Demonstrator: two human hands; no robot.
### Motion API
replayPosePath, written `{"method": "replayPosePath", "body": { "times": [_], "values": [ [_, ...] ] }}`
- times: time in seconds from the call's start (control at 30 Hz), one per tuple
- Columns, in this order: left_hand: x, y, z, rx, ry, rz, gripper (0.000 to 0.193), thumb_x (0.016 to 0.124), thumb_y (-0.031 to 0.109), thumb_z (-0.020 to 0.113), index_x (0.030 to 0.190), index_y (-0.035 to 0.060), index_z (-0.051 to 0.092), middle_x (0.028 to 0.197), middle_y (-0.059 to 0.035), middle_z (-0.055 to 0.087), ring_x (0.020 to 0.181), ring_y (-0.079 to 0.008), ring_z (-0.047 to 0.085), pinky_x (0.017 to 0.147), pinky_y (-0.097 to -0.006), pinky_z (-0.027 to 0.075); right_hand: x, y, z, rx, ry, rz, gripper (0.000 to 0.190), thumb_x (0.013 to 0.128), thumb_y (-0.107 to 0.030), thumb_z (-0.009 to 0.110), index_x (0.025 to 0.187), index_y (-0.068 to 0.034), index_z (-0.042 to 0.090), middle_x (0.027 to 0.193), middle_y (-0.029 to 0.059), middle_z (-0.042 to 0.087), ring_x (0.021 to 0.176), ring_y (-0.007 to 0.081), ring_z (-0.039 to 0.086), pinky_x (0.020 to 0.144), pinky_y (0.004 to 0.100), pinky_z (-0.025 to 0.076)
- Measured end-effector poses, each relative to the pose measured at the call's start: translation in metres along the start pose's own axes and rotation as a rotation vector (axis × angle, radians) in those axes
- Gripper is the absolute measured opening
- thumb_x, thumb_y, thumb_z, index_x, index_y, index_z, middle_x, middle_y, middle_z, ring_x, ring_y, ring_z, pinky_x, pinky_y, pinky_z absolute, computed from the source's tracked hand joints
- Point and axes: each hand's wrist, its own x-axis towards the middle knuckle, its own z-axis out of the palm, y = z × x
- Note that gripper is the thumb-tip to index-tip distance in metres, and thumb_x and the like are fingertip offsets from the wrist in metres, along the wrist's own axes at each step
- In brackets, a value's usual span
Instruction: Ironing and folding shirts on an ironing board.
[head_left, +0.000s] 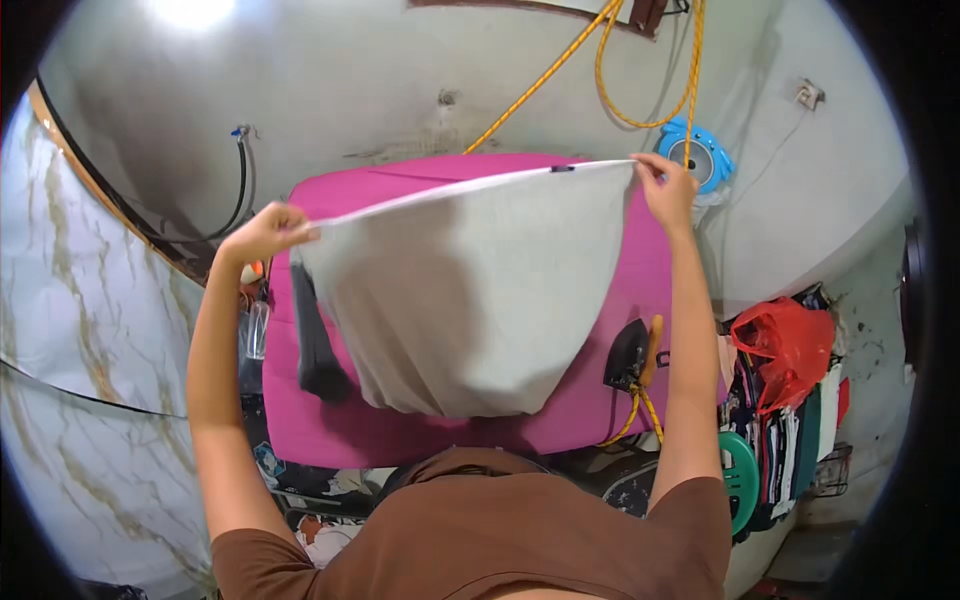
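A light grey cloth garment (480, 292) with a white edge and a small dark tag is stretched between my hands over a pink-covered board (450, 442). My left hand (271, 231) pinches its left corner, slightly blurred. My right hand (666, 187) pinches the right corner, higher up. A dark grey part (313, 337), perhaps a sleeve, hangs below the left corner. On the board's right side rests a clothes iron (628, 354) with a wooden handle and a yellow cord, near my right forearm. The cloth hides the board's middle.
A yellow cord (540, 79) hangs from above to the board's back. A blue fan (697, 157) is beyond my right hand. At right are stacked clothes (780, 450), a red plastic bag (787, 349) and a green plastic object (739, 480). A black hose (241, 184) hangs on the back wall.
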Motion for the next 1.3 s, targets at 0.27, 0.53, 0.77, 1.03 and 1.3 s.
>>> {"method": "replayPosePath", "body": {
  "times": [0.27,0.53,0.77,1.03,1.3],
  "values": [
    [0.117,0.019,-0.123,1.189,1.253,-0.170,0.039,0.093,0.054,0.055,0.105,0.0216,0.073,0.097,-0.0040,0.073,0.093,-0.0244,0.068,0.096,-0.0511,0.033,0.168,-0.034,0.040,-0.213,0.449,-0.066,0.021,0.090,-0.043,0.063,0.100,-0.032,0.077,0.098,-0.0018,0.075,0.094,0.0186,0.068,0.086,0.0474,0.037],
    [0.043,0.069,-0.144,1.262,1.267,0.196,0.025,0.096,0.038,0.053,0.116,0.0288,0.066,0.103,0.0032,0.071,0.097,-0.0148,0.067,0.097,-0.0500,0.032,0.178,-0.051,-0.004,-0.040,0.494,-0.386,0.022,0.090,-0.034,0.067,0.104,-0.021,0.078,0.100,0.0014,0.074,0.092,0.0204,0.067,0.083,0.0322,0.046],
    [-0.024,-0.003,0.011,1.413,0.735,0.572,0.034,0.085,0.014,0.062,0.117,0.0226,0.067,0.097,0.0017,0.061,0.089,-0.0169,0.062,0.098,-0.0510,0.037,0.001,0.010,0.006,-0.235,0.092,-0.496,0.016,0.082,-0.014,0.072,0.094,-0.025,0.075,0.094,-0.0054,0.069,0.099,0.0173,0.060,0.104,0.0501,0.031],
    [-0.085,-0.106,0.260,1.099,0.121,0.522,0.033,0.086,0.018,0.057,0.118,0.0140,0.064,0.103,-0.0041,0.060,0.106,-0.0202,0.058,0.104,-0.0503,0.037,-0.209,0.099,0.061,-0.337,-0.621,-0.621,0.026,0.064,-0.009,0.075,0.087,-0.019,0.070,0.090,-0.0009,0.061,0.104,0.0207,0.056,0.109,0.0570,0.029],
    [-0.115,-0.124,0.301,1.006,0.086,0.338,0.056,0.091,0.014,0.053,0.142,0.0341,0.051,0.093,-0.0045,0.055,0.096,-0.0226,0.057,0.099,-0.0518,0.039,-0.290,0.089,0.069,-0.251,-0.754,-0.536,0.018,0.071,-0.006,0.070,0.087,-0.014,0.070,0.089,0.0031,0.061,0.100,0.0247,0.056,0.105,0.0553,0.033]
  ]
}}
